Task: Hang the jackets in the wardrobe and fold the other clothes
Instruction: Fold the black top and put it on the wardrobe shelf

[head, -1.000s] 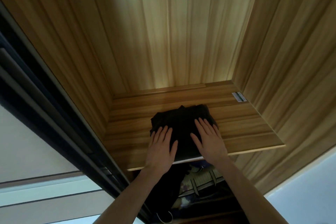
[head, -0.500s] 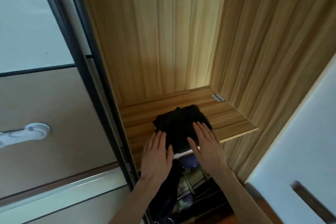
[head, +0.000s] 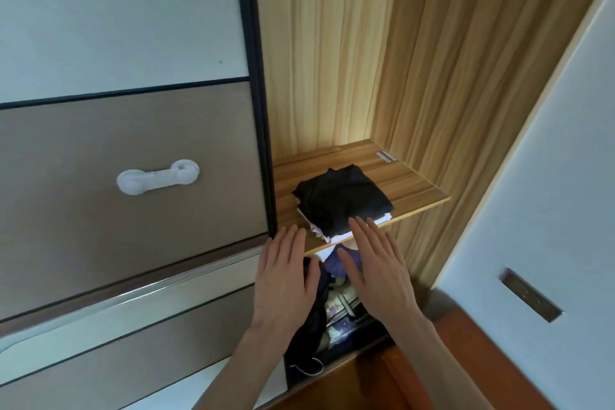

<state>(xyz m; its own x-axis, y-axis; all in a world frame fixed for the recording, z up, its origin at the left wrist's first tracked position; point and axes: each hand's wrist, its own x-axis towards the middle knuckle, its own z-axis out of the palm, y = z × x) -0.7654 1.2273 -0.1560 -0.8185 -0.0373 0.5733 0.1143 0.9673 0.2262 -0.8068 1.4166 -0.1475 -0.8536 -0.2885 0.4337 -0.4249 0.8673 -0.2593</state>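
Flat, empty left hand point(head: 284, 276) and right hand point(head: 377, 271) hover at 6 o'clock of soft, light folded black garment point(head: 342, 201); best lifted from beneath.

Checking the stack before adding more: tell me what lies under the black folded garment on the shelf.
Under the black folded garment, pale folded fabric edges stick out toward the wooden shelf's front edge. The rest is covered.

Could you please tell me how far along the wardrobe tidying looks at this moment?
Done: a folded black garment tops a small stack on the wooden shelf. In hand: nothing; left hand and right hand are open. Left: clothes below the shelf look unsorted; no hung jackets visible.
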